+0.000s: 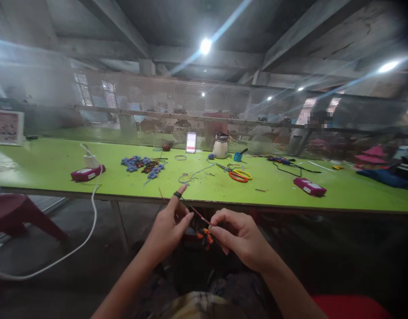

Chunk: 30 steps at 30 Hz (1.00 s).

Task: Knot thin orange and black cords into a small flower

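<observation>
My left hand [170, 223] is raised just off the table's front edge. Its index finger points up with a dark band round it, and the other fingers curl inward. From that finger a thin reddish-dark strand of yarn [198, 213] runs taut down to my right hand [239, 232]. The thumb and fingertips of my right hand pinch a small black and orange crocheted piece [206, 239], which hangs below them. Whether a hook is also in that hand cannot be made out. A loose orange yarn end shows left of my left index finger.
On the green table [204, 188] lie blue and dark crocheted pieces [134, 164], scissors [239, 176] with orange and yellow handles, purple boxes [309, 186], a phone [191, 142], a jar [220, 147] and dark yarn [280, 160]. A white cable [95, 208] hangs over the left edge beside a stool [22, 212].
</observation>
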Available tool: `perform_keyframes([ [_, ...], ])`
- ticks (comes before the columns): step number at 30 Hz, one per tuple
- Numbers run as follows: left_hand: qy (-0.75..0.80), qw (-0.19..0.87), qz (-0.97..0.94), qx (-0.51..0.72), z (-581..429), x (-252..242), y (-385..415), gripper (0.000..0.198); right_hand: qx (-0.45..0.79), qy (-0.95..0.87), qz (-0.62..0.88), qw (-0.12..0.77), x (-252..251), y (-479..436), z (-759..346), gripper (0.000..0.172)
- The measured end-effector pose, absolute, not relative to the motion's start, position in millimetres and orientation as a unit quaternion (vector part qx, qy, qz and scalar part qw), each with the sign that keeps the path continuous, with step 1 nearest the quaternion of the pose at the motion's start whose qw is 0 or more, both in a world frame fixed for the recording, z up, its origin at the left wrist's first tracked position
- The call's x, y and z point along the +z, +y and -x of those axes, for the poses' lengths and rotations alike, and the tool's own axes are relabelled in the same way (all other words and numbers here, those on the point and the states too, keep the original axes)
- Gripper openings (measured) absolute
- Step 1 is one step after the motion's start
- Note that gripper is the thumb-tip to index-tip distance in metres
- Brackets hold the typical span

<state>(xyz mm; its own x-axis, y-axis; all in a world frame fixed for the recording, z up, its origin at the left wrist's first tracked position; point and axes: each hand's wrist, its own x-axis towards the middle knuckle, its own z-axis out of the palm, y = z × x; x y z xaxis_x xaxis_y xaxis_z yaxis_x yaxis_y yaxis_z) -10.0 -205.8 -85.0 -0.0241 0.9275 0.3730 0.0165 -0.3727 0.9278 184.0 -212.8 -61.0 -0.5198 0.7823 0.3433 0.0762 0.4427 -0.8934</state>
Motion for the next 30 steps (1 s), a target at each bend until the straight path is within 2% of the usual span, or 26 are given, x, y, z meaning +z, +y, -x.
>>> perform_keyframes([
  [2,0.42,0.404,-0.572,0.577,10,-95,-203,0.011,0.452,-0.745,0.285,0.399,-62,-213,-185,0.019],
  [3,0.415,0.428,-0.567,0.569,11,-97,-204,0.011,0.462,-0.738,0.284,0.401,-63,-212,-186,0.019],
  [5,0.392,0.48,-0.562,0.548,13,-95,-209,0.027,0.486,-0.716,0.286,0.411,-66,-208,-185,0.019],
  [8,0.318,0.562,-0.515,0.564,14,-83,-217,0.04,0.518,-0.685,0.292,0.421,-74,-203,-182,0.019],
  [10,0.225,0.644,-0.415,0.602,11,-77,-219,0.037,0.541,-0.677,0.287,0.407,-78,-200,-179,0.02],
  [13,0.178,0.674,-0.348,0.627,4,-73,-217,0.013,0.564,-0.673,0.281,0.388,-80,-199,-175,0.021],
  [14,0.19,0.666,-0.359,0.626,2,-74,-216,0.017,0.568,-0.669,0.282,0.387,-80,-199,-175,0.021],
  [18,0.253,0.644,-0.462,0.556,-7,-77,-217,0.054,0.592,-0.639,0.302,0.388,-74,-198,-176,0.024],
  [21,0.281,0.615,-0.512,0.53,-11,-79,-220,0.071,0.601,-0.623,0.319,0.386,-71,-197,-179,0.025],
  [26,0.305,0.601,-0.517,0.529,-14,-79,-220,0.088,0.609,-0.629,0.294,0.384,-72,-195,-184,0.023],
  [30,0.304,0.597,-0.509,0.54,-15,-77,-221,0.092,0.605,-0.643,0.285,0.373,-74,-196,-188,0.027],
])
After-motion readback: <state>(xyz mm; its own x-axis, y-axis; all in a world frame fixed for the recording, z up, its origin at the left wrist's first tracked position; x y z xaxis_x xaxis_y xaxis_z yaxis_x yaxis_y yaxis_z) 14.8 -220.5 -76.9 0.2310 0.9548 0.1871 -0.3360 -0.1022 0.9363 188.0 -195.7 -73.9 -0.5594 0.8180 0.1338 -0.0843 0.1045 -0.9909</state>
